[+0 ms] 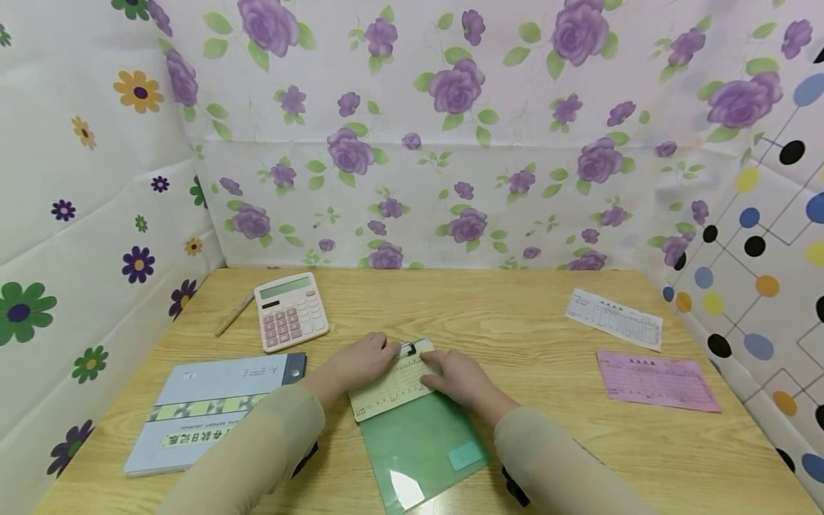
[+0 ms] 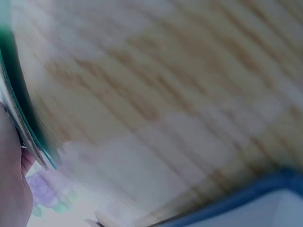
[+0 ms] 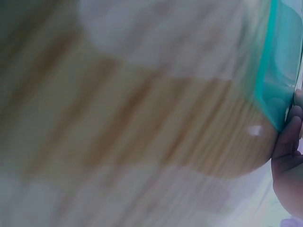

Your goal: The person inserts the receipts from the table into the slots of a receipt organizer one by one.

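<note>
A translucent green file folder with a pale blue label lies at the front middle. Across its upper part is a pale yellow printed slip, with a dark metal clip at the top edge. My left hand grips the slip's upper left edge, thumb toward the clip. At the slip's right edge my right hand pinches, thumb and forefinger on the paper. In the left wrist view the hand shows beside the layered edge. Curled fingers meet the green corner in the right wrist view.
To the left lies a blue journal book, with a pink-and-white calculator and a wooden pen behind it. On the right are a white printed slip and a pink one. Flowered cloth hangs behind the wooden table.
</note>
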Demonstrator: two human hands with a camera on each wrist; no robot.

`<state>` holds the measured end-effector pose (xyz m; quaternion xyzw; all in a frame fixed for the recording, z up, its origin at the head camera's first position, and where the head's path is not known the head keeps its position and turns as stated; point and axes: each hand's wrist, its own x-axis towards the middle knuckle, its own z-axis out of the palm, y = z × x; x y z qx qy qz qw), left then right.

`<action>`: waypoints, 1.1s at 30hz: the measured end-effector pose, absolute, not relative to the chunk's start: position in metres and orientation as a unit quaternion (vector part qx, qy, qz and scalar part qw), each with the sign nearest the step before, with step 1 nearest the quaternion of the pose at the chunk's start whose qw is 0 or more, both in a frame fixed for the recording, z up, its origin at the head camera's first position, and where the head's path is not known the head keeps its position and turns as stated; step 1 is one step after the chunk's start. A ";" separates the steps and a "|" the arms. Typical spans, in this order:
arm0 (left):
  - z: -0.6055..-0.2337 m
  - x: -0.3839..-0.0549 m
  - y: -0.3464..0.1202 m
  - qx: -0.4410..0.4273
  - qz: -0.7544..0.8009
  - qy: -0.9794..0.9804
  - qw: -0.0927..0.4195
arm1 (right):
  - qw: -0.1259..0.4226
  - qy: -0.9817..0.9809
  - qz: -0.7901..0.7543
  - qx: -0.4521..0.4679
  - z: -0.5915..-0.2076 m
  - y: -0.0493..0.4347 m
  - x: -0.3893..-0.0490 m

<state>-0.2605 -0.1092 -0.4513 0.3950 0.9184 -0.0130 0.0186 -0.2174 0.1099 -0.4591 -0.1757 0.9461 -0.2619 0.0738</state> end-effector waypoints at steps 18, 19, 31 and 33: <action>-0.458 -0.257 -0.113 0.407 -0.030 0.912 -0.028 | 0.086 0.941 -0.289 -0.156 -0.453 0.112 -0.217; -0.459 -0.257 -0.112 0.405 -0.023 0.914 -0.028 | 0.091 0.938 -0.298 -0.153 -0.451 0.116 -0.216; -0.467 -0.261 -0.113 0.404 0.002 0.914 -0.047 | 0.071 0.945 -0.306 -0.086 -0.449 0.200 -0.209; -0.467 -0.260 -0.113 0.404 0.003 0.914 -0.048 | 0.064 0.949 -0.298 -0.083 -0.449 0.220 -0.207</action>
